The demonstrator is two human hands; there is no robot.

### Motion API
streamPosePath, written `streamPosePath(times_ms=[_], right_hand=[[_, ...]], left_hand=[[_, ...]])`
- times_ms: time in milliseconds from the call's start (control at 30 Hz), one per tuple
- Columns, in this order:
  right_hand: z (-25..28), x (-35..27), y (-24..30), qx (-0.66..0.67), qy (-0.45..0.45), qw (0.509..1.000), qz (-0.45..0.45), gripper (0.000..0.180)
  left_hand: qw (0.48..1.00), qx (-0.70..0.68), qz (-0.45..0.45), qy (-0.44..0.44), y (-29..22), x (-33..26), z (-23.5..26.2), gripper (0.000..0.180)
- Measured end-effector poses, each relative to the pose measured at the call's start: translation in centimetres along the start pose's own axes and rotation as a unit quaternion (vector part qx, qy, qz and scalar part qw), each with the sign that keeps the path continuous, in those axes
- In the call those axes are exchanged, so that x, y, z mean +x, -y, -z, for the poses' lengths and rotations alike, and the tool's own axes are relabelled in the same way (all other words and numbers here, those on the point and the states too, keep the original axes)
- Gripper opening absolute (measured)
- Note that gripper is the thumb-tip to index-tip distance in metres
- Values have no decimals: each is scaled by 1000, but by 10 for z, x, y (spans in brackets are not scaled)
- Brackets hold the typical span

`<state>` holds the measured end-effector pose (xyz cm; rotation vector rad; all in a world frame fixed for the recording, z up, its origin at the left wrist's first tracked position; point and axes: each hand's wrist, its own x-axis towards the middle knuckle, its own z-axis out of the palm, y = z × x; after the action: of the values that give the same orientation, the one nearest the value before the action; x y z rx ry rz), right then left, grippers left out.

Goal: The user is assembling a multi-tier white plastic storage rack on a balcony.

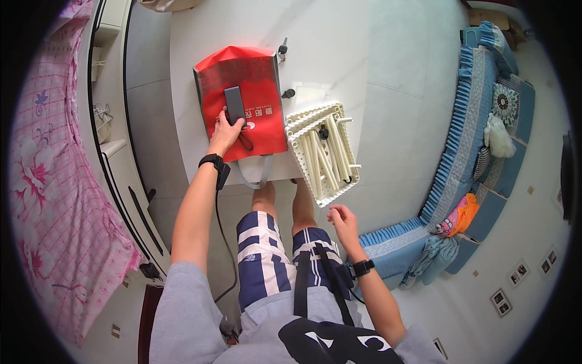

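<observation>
My left hand (225, 133) grips the lower end of a grey slab-shaped device (234, 104), thumb on one side and fingers on the other. The device lies over a flat red bag (213, 115) with grey edges on the white table. A dark cord loop (245, 143) shows below the hand. My right hand (344, 223) is off the table edge, fingers loosely bent, with nothing visible in it. Nearest to it are stacked cream plastic trays (296, 159) with perforated rims, holding several cream tubes (327, 155) and a small black part (324, 133).
Two small black items, one upper (282, 50) and one lower (288, 94), lie right of the bag on the white table (327, 48). The bag's pale strap (250, 182) hangs over the near edge. A blue sofa (448, 158) stands right, a white cabinet (124, 182) left.
</observation>
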<state>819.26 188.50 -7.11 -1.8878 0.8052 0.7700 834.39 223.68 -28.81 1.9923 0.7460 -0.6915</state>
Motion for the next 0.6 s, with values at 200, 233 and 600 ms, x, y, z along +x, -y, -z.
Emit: streamPosePath(times_ms=[200, 233, 600], right_hand=[[-76, 11, 50, 13, 59, 997, 42, 21], [-79, 7, 49, 26, 65, 997, 37, 21], [-56, 12, 25, 86, 82, 992, -50, 21]], left_hand=[[982, 132, 132, -11, -18, 14, -3, 86], [984, 123, 127, -5, -27, 12, -12, 86], [854, -439, 276, -25, -33, 19, -53, 92]])
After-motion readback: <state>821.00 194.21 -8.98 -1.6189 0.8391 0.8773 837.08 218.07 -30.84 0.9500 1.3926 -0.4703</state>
